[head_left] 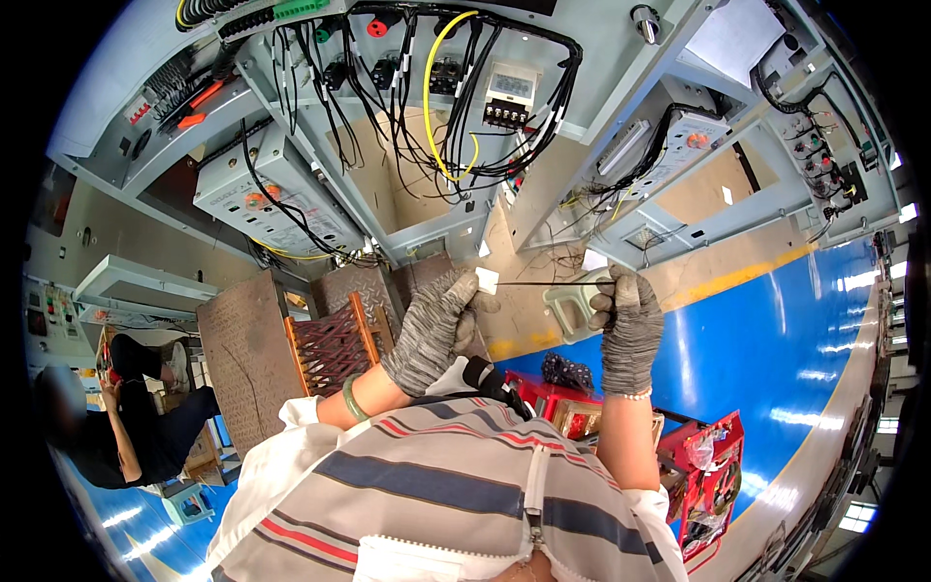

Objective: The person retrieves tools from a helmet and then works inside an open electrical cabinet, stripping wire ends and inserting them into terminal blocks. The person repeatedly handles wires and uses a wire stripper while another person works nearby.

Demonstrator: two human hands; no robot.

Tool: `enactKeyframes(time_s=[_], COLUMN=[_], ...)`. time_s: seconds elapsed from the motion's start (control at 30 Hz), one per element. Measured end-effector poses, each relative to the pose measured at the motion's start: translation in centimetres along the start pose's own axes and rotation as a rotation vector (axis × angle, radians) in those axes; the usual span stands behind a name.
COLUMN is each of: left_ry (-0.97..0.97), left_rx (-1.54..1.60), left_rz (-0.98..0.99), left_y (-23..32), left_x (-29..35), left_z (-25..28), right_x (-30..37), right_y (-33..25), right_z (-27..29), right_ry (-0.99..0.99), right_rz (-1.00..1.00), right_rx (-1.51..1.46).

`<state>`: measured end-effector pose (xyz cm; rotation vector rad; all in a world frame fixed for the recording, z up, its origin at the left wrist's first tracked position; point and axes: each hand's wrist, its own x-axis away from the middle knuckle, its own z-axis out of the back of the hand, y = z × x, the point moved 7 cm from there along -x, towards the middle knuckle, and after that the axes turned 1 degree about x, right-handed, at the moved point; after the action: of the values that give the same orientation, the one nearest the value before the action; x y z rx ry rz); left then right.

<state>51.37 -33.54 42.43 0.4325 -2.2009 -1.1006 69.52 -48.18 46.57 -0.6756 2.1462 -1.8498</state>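
Black and thin, a straight wire-like strand (pixel 543 283) stretched between the 2 hands, its long axis running nearly level from left to right. At its left end a small, square, white tag (pixel 487 281) stuck out from the fingertips of the left hand (pixel 433 325), which wore a grey knitted glove and had thumb and fingers closed on it; whether they also clamped the strand could not be told. The right hand (pixel 630 335), gloved alike, was pinched on the strand's other end. The strand thus lay rightward of the left grip and leftward of the right, the left hand being much the nearer to the tag.

Below the strand, just left of the right grip, stood a pale green plastic stool (pixel 580 296). Beyond both grips, a grey metal cabinet panel (pixel 606 63) carried bundled black wires and a looped yellow wire (pixel 430 92). Left of the left grip were a dark red lattice with orange side bars (pixel 335 339) and, farther out, a brown patterned metal plate (pixel 238 364).
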Motion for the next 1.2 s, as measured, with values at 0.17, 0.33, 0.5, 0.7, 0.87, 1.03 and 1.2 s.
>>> enactKeyframes(time_s=[0.17,0.33,0.5,0.7,0.87,1.03,1.2], left_ry=[0.012,0.03,-0.018,-0.01,-0.024,-0.13,-0.182], left_rx=[-0.118,-0.107,-0.077,-0.134,-0.059,0.129,-0.048], left_rz=[-0.137,-0.081,0.003,-0.102,0.028,0.017,-0.183], left_y=[-0.9,-1.3,-2.2,-0.8,-1.7,-1.0,-0.2], left_x=[-1.4,-2.0,-2.3,-2.7,-2.4,-1.3,-0.9], left_z=[0.9,0.6,0.9,0.7,0.1,-1.7,-2.4], right_x=[-0.3,-0.7,0.1,0.3,0.3,0.6,0.8], right_y=[0.3,1.4,3.0,3.4,2.8,2.2,1.4], right_z=[0.4,0.0,-0.5,-1.1,-1.7,-2.1,-1.8], right_ry=[0.041,0.02,0.001,-0.017,-0.064,-0.064,-0.028], right_rz=[0.048,0.005,-0.064,-0.08,-0.055,-0.015,-0.001], right_rx=[0.104,0.119,0.069,0.028,0.054,0.1,0.093])
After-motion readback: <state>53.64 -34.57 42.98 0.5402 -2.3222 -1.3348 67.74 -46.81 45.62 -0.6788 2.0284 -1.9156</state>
